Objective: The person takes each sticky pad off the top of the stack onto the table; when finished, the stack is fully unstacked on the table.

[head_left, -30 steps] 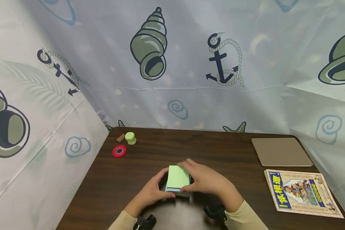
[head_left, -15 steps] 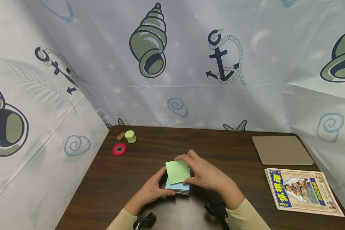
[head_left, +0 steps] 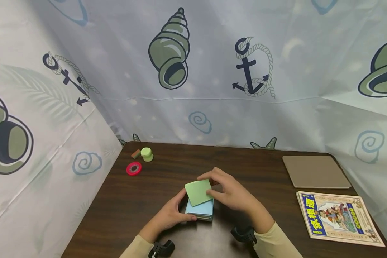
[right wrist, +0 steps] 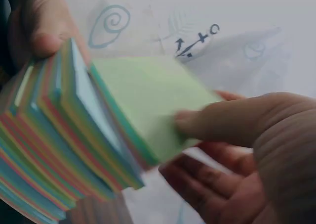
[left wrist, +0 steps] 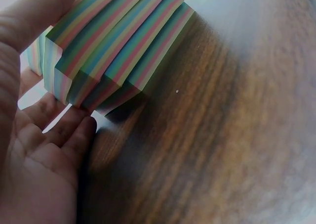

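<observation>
A thick pad of multicoloured sticky notes (head_left: 200, 211) (left wrist: 116, 51) (right wrist: 59, 150) sits on the dark wooden table (head_left: 167, 179). My left hand (head_left: 171, 213) grips the pad's left side, its fingers (left wrist: 64, 130) under the near edge. My right hand (head_left: 227, 191) pinches a light green top sheet (head_left: 198, 191) (right wrist: 148, 100), which lies skewed and lifted over a blue sheet (head_left: 203, 207). The thumb (right wrist: 222, 122) presses on the green sheet.
A red tape roll (head_left: 133, 168), a green stamp-like cap (head_left: 146, 154) and a small brown block (head_left: 135, 153) lie at the far left corner. A tan board (head_left: 316, 172) and a colourful picture book (head_left: 338, 218) lie at the right. A printed cloth backdrop (head_left: 193, 71) surrounds the table.
The green top sheet has turned and lifted off the pad under my right hand, baring the blue sheet beneath. My left hand has kept its hold.
</observation>
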Tool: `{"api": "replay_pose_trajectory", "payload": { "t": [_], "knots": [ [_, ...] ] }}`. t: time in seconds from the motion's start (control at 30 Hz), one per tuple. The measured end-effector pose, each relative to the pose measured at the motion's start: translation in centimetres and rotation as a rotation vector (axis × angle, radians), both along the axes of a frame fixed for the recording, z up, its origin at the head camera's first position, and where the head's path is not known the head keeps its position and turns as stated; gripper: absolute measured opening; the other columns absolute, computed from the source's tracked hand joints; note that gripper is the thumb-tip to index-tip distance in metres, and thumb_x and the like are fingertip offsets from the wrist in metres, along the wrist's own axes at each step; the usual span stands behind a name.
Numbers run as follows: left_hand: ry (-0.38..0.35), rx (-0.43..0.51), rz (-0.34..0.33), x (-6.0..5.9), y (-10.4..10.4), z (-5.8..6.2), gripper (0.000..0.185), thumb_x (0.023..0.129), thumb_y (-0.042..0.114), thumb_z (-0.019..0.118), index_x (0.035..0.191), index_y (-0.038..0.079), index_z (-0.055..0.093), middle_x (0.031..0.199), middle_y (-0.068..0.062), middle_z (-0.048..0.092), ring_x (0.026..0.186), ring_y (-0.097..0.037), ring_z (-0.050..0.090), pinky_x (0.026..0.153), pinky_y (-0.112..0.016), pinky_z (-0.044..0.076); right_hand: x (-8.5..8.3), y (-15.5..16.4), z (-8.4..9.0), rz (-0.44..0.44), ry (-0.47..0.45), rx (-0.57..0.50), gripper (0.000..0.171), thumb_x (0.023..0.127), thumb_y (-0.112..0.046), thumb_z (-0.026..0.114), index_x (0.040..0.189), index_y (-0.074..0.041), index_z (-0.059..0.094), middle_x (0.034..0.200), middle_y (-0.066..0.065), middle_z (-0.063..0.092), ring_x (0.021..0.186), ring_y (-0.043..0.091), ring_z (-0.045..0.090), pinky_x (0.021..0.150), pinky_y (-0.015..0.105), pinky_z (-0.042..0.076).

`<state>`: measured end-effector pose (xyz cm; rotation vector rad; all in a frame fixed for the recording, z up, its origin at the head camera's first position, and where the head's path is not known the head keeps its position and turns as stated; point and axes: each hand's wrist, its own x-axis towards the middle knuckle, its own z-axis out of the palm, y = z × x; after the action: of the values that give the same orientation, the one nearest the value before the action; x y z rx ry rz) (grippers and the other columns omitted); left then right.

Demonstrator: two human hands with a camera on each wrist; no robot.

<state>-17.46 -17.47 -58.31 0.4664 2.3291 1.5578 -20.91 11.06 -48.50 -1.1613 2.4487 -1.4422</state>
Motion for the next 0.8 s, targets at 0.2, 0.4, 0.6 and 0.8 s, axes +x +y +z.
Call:
{"api": "replay_pose_trajectory", "payload": {
  "t": [0.2,0.4,0.6,0.8],
  "knots": [
    [0.023,-0.015,-0.003,0.0,0.0,0.0,0.096,0.082,0.038,0.098,0.162,0.033,0.044,0.166,0.006,0.05,0.158,-0.018,0.038,0.13,-0.042,0.03,-0.8,-0.3,-2.0,-0.129,-0.134,-0.258,0.046,0.105,-0.008,0.072,0.147,-0.025,0.063,0.131,0.008,0.064,0.102,0.019,0.077,0.08,0.033,0.064],
    [0.079,0.042,-0.039,-0.2,0.1,-0.1,0.094,0.084,0.034,0.097,0.163,0.027,0.046,0.16,0.009,0.054,0.148,-0.014,0.047,0.122,-0.027,0.034,-3.0,0.5,-6.1,-0.319,-0.255,-0.545,0.025,0.104,-0.006,0.072,0.129,-0.002,0.071,0.121,0.006,0.071,0.097,0.013,0.072,0.078,0.028,0.06],
    [0.079,0.045,-0.047,-0.1,0.1,0.3,0.095,0.085,0.032,0.096,0.164,0.022,0.045,0.159,0.01,0.054,0.143,-0.013,0.049,0.119,-0.026,0.037,-4.9,1.5,-9.6,-0.416,-0.516,-0.799,0.035,0.107,-0.007,0.068,0.134,0.014,0.06,0.114,-0.001,0.068,0.088,0.009,0.068,0.076,0.027,0.061],
    [0.067,0.044,-0.049,0.0,0.0,0.4,0.094,0.086,0.033,0.096,0.164,0.024,0.044,0.158,0.01,0.054,0.142,-0.016,0.049,0.118,-0.026,0.037,-6.7,1.8,-10.1,-0.428,-0.536,-0.867,0.042,0.108,-0.008,0.068,0.143,0.014,0.057,0.125,0.005,0.065,0.098,0.011,0.071,0.082,0.028,0.063]
  ]
}}
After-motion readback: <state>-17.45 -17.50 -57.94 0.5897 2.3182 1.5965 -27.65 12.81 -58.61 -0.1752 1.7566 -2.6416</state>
